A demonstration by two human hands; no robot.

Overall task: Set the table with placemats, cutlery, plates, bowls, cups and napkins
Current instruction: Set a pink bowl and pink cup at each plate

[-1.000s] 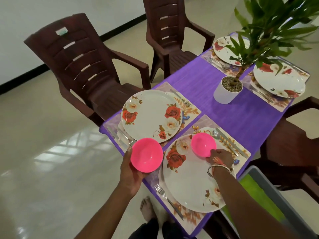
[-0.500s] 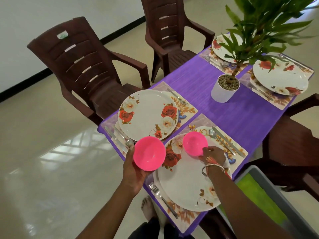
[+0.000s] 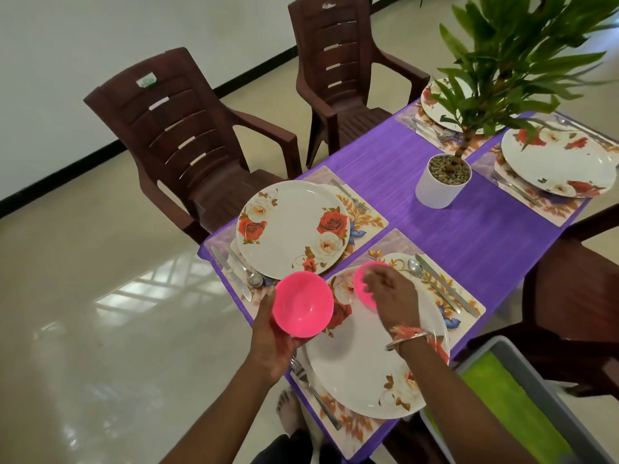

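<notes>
My left hand grips a pink bowl from below, holding it above the table's near left corner. A second pink bowl rests on the far part of the near floral plate. My right hand hovers over that bowl with loose, blurred fingers apart and covers most of it. A second floral plate lies bare on its placemat to the left. A fork, a knife and a spoon flank the near plate.
On the purple tablecloth stands a white potted plant. Two more plates sit at the far end. Brown plastic chairs line the left side. A grey crate with green lining is at bottom right.
My right hand has set the second bowl on the near plate and loosened its fingers, shifting left over it. My left hand keeps its bowl in about the same place.
</notes>
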